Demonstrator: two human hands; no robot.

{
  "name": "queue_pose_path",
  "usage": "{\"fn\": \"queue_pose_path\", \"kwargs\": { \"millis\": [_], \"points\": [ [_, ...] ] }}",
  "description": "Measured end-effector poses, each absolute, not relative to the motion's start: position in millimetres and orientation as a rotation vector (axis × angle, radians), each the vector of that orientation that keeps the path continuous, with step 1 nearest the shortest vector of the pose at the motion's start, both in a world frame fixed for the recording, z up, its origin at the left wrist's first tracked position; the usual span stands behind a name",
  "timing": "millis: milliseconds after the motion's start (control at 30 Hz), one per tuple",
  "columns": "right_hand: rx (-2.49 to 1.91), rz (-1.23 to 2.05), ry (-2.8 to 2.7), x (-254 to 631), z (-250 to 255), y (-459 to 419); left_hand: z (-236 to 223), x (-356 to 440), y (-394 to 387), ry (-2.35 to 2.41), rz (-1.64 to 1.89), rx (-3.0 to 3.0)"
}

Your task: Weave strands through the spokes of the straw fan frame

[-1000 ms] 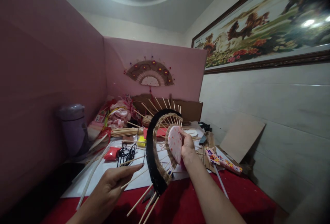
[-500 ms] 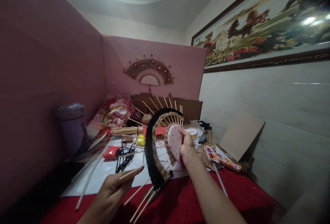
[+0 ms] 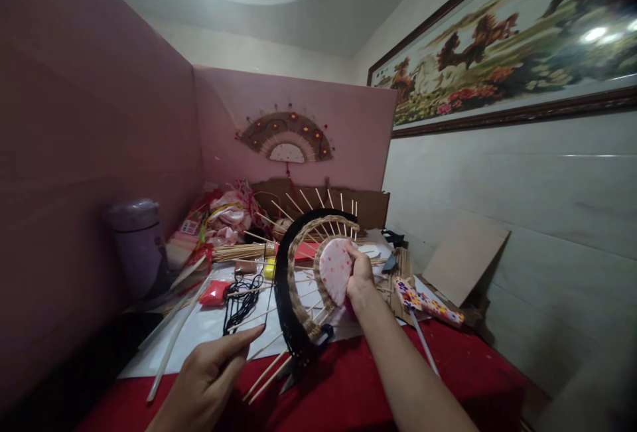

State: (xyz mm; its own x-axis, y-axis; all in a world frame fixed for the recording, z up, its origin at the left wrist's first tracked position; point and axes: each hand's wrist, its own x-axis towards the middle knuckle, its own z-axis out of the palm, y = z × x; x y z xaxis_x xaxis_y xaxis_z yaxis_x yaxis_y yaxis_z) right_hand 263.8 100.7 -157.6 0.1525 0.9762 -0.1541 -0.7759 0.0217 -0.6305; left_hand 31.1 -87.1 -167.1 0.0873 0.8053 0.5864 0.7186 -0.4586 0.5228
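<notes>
My right hand (image 3: 359, 277) grips a half-woven fan by its pink spotted half-round base (image 3: 334, 271), thumb on the face. Thin wooden sticks spread out from the base like spokes. Across them run a tan braided band (image 3: 294, 265) and, outside it, a thick black cord band (image 3: 284, 286). My left hand (image 3: 212, 369) is closed left of the lower sticks, its index finger pointing at them. From that fingertip a strand of black cord (image 3: 269, 292) rises taut past the sticks. A loose heap of black cord (image 3: 243, 309) lies on the white sheet behind.
A finished fan (image 3: 287, 137) hangs on the pink board. Bundled sticks (image 3: 241, 253), a red packet (image 3: 215, 292), a yellow packet (image 3: 269, 269) and a purple cup (image 3: 139, 246) stand or lie at left. A flower-patterned glue gun (image 3: 428, 306) lies at right on the red cloth (image 3: 462, 365).
My left hand has moved slightly left and the cord strand now shows farther from the black band. The fan has turned a little in my right hand, its base facing me more.
</notes>
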Motion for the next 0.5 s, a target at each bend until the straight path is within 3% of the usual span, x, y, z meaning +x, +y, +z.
{"fn": "queue_pose_path", "kwargs": {
  "millis": [233,500],
  "points": [
    [-0.685,1.343,-0.435,266,-164,108,-170,34,-82,1.821,1.197,2.854],
    [-0.68,1.334,-0.428,265,-164,109,-171,43,-81,1.848,1.208,2.895]
  ]
}}
